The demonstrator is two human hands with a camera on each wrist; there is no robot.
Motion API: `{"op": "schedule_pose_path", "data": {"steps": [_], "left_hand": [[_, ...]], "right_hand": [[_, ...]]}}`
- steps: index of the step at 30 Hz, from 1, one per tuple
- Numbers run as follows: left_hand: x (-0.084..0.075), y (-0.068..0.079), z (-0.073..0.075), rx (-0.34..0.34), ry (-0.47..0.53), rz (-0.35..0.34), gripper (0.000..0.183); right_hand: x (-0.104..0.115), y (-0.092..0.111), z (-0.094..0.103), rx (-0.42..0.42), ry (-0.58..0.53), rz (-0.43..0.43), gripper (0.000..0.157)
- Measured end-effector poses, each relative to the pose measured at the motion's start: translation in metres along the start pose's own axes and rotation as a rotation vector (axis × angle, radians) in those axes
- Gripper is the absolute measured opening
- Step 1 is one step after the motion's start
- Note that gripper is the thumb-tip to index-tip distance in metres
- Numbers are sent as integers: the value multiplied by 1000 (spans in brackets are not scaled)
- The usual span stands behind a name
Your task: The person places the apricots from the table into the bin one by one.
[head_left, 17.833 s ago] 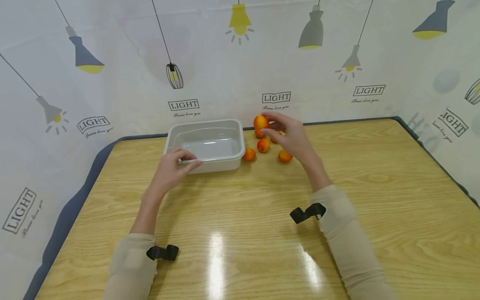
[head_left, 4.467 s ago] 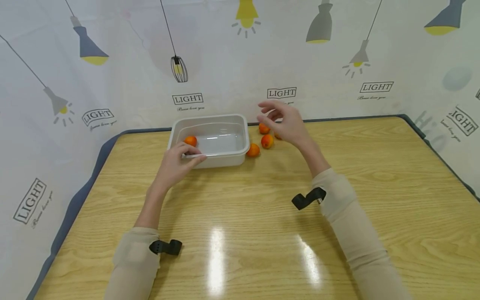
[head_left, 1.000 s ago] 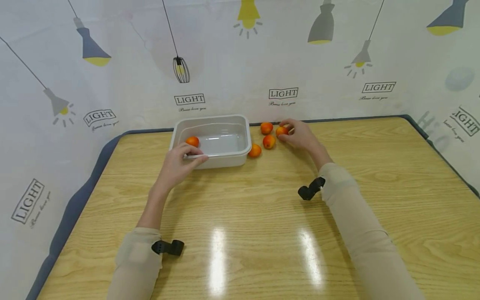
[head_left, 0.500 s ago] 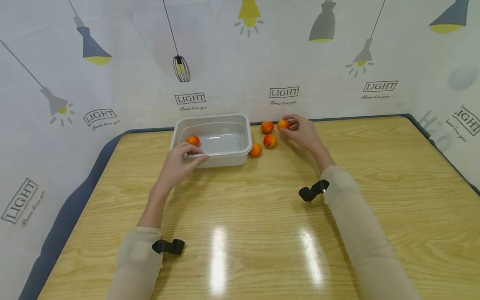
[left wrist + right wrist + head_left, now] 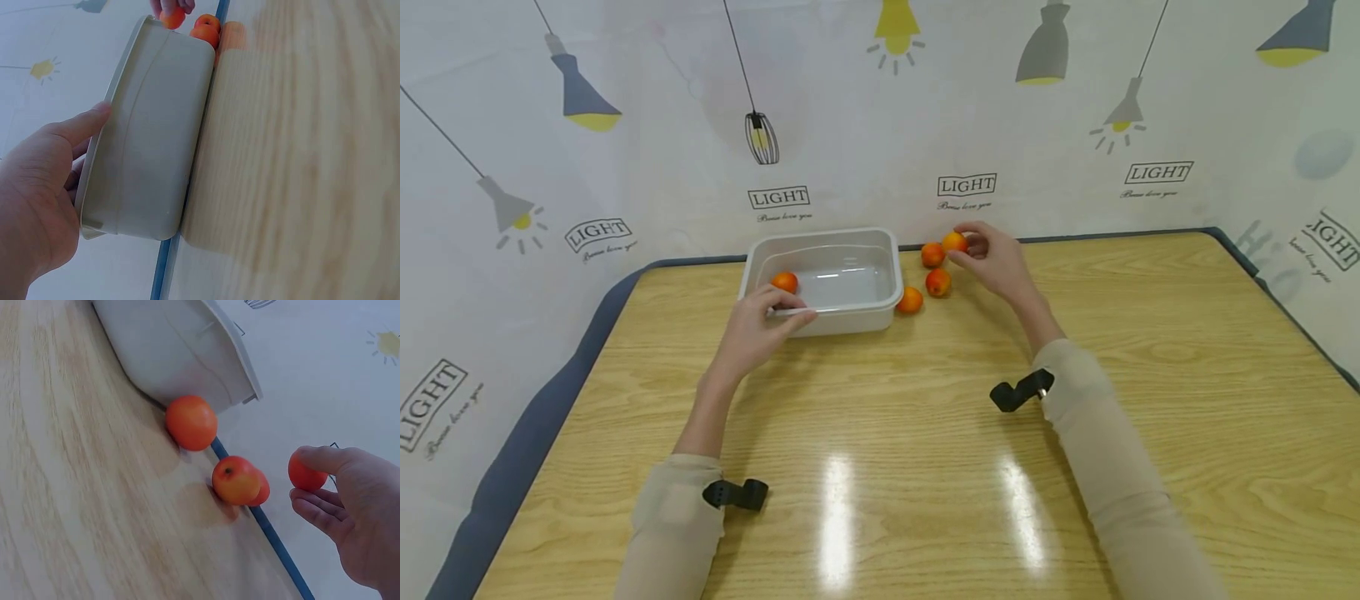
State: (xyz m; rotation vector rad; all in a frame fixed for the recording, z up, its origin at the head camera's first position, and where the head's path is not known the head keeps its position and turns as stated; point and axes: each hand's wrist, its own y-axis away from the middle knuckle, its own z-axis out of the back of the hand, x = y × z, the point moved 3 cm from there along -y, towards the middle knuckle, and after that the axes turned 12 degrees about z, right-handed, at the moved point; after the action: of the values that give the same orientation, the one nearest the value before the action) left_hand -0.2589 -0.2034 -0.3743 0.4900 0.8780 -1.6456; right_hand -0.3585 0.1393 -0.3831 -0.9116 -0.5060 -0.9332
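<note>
White sheeting printed with lamps makes the backdrop (image 5: 842, 125), its top cut off by the frame. Below it stands the wood-grained table (image 5: 880, 400), near edge out of view. Two beige sleeves (image 5: 1108, 450) enter over that edge, also cut off. A whitish bin (image 5: 842, 323) sits at the table's far edge, closer to the far left corner than to the far right one. The left hand (image 5: 758, 327) pinches its near rim toward the left end, thumb outside; the other fingertips are hard to see behind the rim. The right hand (image 5: 996, 262) grasps an orange fruit (image 5: 955, 242) between thumb and fingers, off the table near the far edge, right of the bin; the fingers partly cover it. Three loose fruits (image 5: 937, 282) lie between bin and right hand, one largely hidden behind another in the right wrist view. Another fruit (image 5: 785, 282) is inside the bin, its underside masked by the left hand.
</note>
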Motion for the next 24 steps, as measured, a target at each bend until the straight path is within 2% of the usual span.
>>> {"op": "schedule_pose_path", "data": {"steps": [12, 24], "left_hand": [[0, 1, 0, 5, -4, 4, 21], [0, 1, 0, 4, -1, 2, 20]], "right_hand": [[29, -1, -6, -22, -64, 66, 46], [58, -6, -12, -32, -101, 176, 42]]}}
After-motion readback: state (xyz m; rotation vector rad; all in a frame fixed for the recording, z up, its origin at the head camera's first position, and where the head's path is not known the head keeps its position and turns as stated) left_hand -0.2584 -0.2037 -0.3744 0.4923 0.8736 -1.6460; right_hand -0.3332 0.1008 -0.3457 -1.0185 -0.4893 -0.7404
